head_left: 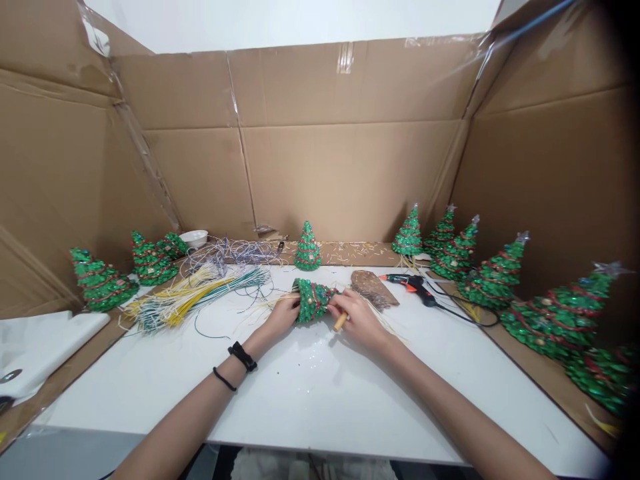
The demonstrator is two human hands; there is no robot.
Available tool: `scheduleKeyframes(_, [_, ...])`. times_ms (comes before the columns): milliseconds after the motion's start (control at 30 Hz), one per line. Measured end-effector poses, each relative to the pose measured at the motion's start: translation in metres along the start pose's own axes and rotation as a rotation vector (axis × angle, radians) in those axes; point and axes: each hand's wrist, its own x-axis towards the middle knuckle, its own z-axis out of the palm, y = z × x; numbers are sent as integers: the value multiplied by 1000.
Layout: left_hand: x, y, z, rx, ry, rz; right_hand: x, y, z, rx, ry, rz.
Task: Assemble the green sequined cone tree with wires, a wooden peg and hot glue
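A small green Christmas tree [313,301] with red garland lies on its side above the white table, its wide base toward the left. My left hand [285,315] grips it at that base, with fingers partly hidden behind the rim. At the narrow tip is my right hand [354,313], its fingers closed and touching the tree there. A tool with a wooden handle [341,322] sticks out below the right hand's fingers; its working end is hidden. Thin loose strands poke out around both hands.
Bundled yellow, white and green strands [200,293] lie left, near a white bowl [194,239]. A glue gun [413,285] with a black cord rests beside a brown glue-stained board [374,289]. Finished-looking trees [493,270] line both sides; another tree [307,247] stands behind. Cardboard walls [350,167] enclose the table.
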Motion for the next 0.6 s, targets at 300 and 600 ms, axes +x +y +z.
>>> scheduleKeyframes(300, [2, 1, 2, -151, -34, -72, 0, 1, 5, -17, -8, -34])
scheduleKeyframes(600, [9, 6, 1, -200, -105, -48, 1, 2, 6, -11, -8, -31])
